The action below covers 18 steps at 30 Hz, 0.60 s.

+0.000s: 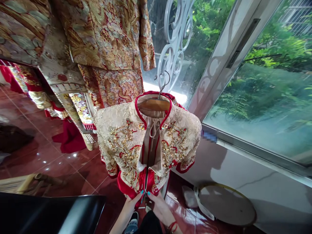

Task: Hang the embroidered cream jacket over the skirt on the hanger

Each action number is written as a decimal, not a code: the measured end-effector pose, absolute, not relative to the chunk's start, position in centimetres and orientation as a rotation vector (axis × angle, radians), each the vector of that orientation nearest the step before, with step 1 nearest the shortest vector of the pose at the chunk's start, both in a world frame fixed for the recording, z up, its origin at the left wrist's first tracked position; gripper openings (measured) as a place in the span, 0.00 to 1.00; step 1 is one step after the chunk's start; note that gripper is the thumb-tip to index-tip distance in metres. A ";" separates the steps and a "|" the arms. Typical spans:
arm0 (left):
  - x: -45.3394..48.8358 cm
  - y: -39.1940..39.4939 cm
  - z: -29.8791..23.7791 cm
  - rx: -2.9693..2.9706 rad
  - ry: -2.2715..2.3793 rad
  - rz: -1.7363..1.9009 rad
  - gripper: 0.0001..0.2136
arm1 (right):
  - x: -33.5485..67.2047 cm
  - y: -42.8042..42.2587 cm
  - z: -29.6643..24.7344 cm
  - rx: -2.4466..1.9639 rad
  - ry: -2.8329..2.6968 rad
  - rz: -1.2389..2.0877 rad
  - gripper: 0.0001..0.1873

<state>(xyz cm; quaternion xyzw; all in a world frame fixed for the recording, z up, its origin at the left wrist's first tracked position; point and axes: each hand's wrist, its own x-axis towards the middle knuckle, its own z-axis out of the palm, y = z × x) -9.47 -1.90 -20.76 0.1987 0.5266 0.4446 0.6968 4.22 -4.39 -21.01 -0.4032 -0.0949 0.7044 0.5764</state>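
Observation:
A cream embroidered jacket (126, 143) with red trim and gold beadwork hangs on a wooden hanger (154, 104), its hook caught on a white scrolled window grille (174, 48). The jacket front is parted down the middle. My left hand (133, 203) pinches the red hem at the left side of the opening. My right hand (158, 204), with a red cord at the wrist, pinches the hem at the right side. Both hands meet at the bottom of the front opening, fingers closed on the cloth.
Larger gold and red embroidered garments (104, 42) hang behind at upper left. A black chair back (48, 211) stands at lower left on the red tiled floor (73, 162). A round flat board (226, 204) leans by the white wall under the window (263, 91).

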 end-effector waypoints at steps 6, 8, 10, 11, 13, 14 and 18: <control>-9.6 -1.5 -22.4 0.564 1.254 1.106 0.25 | 2.4 -4.4 -21.0 -1.080 -0.185 1.506 0.32; -9.5 -1.6 -22.4 0.603 1.270 1.113 0.25 | 1.6 -4.5 -21.2 -1.087 -0.151 1.395 0.32; -9.4 -1.8 -22.2 0.625 1.277 1.127 0.26 | 0.7 -4.5 -21.4 -1.117 -0.094 1.306 0.32; -9.3 -1.9 -22.1 0.635 1.283 1.137 0.26 | 0.3 -4.4 -21.5 -1.134 -0.066 1.284 0.32; -9.3 -2.1 -22.0 0.667 1.300 1.154 0.26 | -0.2 -4.2 -21.6 -1.156 -0.026 1.288 0.33; -9.4 -2.1 -22.1 0.684 1.314 1.160 0.26 | -0.3 -4.0 -21.6 -1.160 -0.021 1.319 0.33; -9.9 -2.1 -22.5 0.690 1.316 1.137 0.25 | 1.6 -4.1 -21.1 -1.170 -0.128 1.571 0.33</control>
